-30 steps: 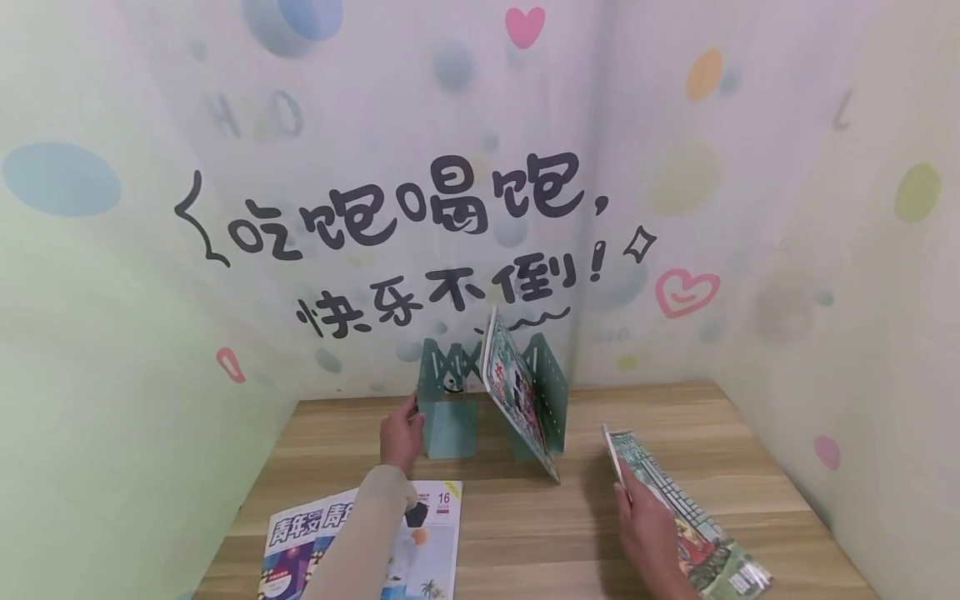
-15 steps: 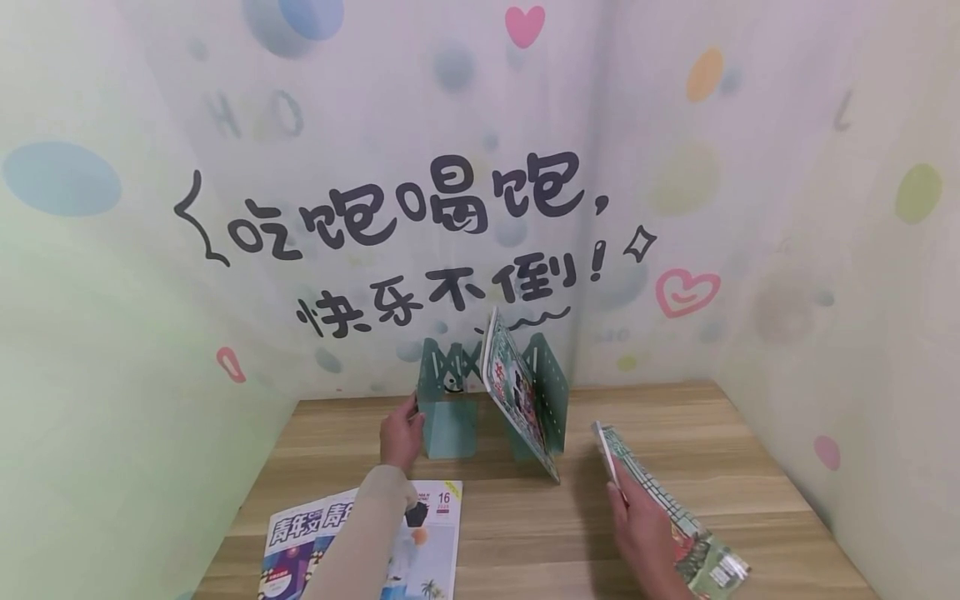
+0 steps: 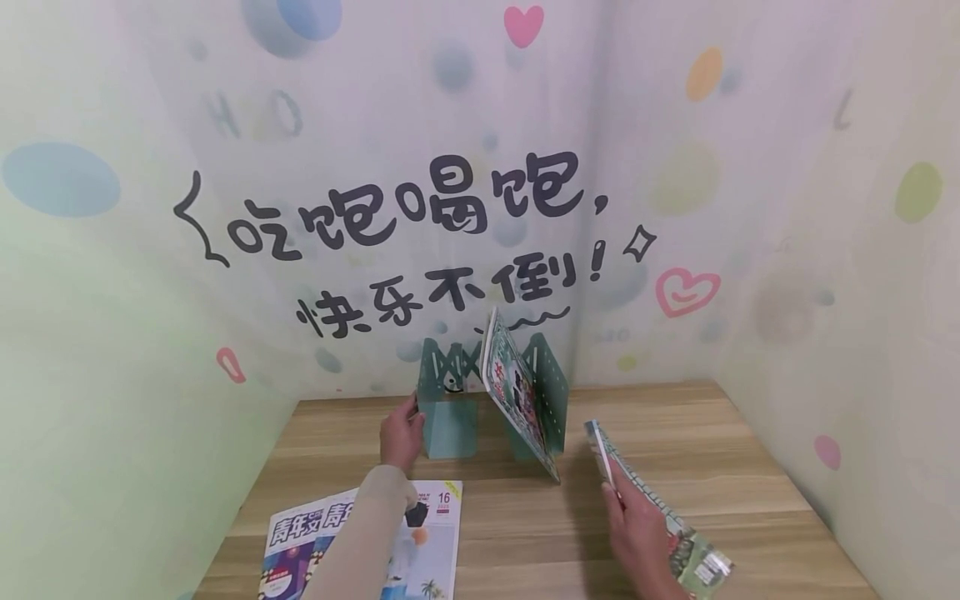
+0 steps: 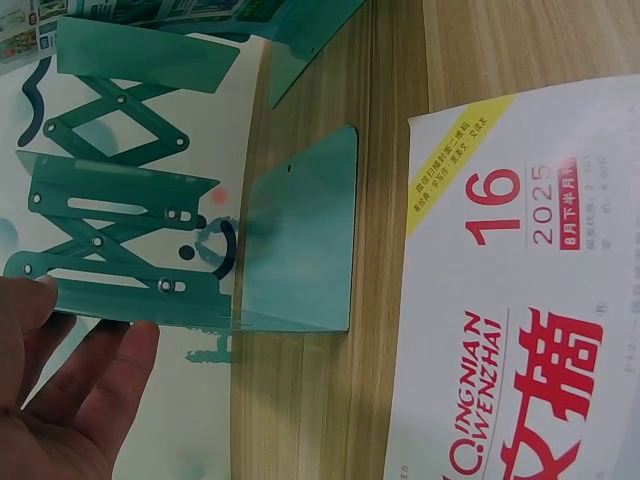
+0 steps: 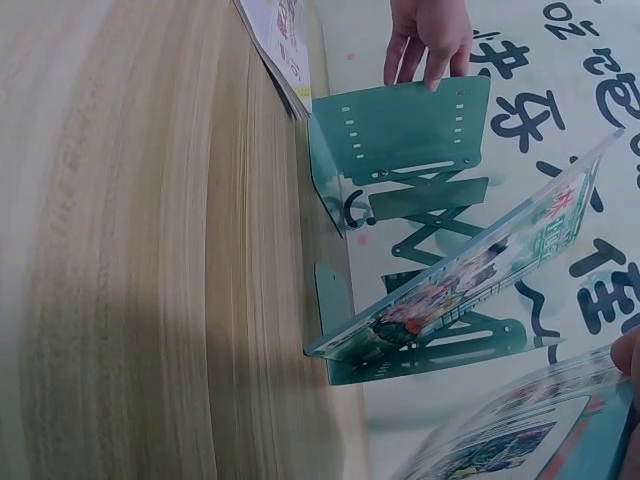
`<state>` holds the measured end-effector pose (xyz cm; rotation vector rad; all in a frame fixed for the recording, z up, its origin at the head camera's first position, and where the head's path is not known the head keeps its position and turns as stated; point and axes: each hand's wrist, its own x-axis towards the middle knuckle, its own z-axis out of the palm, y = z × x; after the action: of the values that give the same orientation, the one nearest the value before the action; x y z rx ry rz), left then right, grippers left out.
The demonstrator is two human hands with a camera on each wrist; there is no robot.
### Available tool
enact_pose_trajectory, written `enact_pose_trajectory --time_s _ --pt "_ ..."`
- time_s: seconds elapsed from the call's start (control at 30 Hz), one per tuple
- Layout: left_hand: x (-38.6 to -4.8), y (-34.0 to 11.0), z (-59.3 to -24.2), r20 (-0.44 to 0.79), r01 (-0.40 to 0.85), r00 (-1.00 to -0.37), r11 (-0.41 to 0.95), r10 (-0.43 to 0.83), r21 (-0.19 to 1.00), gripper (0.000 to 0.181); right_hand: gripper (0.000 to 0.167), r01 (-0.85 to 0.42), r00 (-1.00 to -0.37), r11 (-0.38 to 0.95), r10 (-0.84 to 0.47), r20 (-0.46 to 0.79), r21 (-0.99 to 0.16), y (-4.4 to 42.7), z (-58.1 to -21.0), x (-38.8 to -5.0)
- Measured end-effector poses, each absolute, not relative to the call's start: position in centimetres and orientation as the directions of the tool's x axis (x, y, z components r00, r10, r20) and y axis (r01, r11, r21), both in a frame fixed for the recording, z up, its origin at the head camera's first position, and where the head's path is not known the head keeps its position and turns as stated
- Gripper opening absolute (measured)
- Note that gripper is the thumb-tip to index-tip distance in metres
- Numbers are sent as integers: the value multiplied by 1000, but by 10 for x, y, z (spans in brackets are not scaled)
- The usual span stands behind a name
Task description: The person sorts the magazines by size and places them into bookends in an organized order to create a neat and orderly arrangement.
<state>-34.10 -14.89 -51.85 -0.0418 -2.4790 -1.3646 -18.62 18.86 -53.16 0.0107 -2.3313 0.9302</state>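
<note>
A green expandable book rack (image 3: 450, 429) stands against the back wall in the head view. My left hand (image 3: 402, 435) grips the edge of its left end panel, thumb on one side and fingers on the other, as the left wrist view (image 4: 75, 385) shows. One magazine (image 3: 517, 392) leans tilted in the rack near the right end panel (image 3: 553, 392). To the rack's right and nearer me, my right hand (image 3: 639, 533) holds another magazine (image 3: 697, 567) by its spine side, over the table. Only part of that held magazine (image 5: 530, 430) appears in the right wrist view.
Several overlapping magazines (image 3: 435, 533) lie on the wooden table (image 3: 525, 517) at front left, partly under my left sleeve (image 3: 367, 533). Printed walls (image 3: 645, 350) close off the table's back and sides.
My right hand has shifted slightly left with its magazine, which has turned so that less of its cover shows. My left hand, the rack and the leaning magazine have stayed put.
</note>
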Motion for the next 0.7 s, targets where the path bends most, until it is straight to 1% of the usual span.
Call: enact_pose_trajectory --time_s 0.1,0.3,0.5,0.7 --pt "-341 -149 -519 283 175 -951 544 -121 821 46 46 -243 -797 748 210 567 -618 187 -532 -185" --pt "-341 -149 -519 301 188 -946 551 -121 813 45 45 -234 -793 758 213 571 -609 184 -531 -182" --pt "-342 -149 -519 287 176 -950 541 -127 822 45 44 -268 -750 765 215 625 -585 179 -527 -179" --pt "-342 -149 -518 264 158 -955 527 -133 835 46 43 -285 -760 738 216 613 -612 175 -522 -176"
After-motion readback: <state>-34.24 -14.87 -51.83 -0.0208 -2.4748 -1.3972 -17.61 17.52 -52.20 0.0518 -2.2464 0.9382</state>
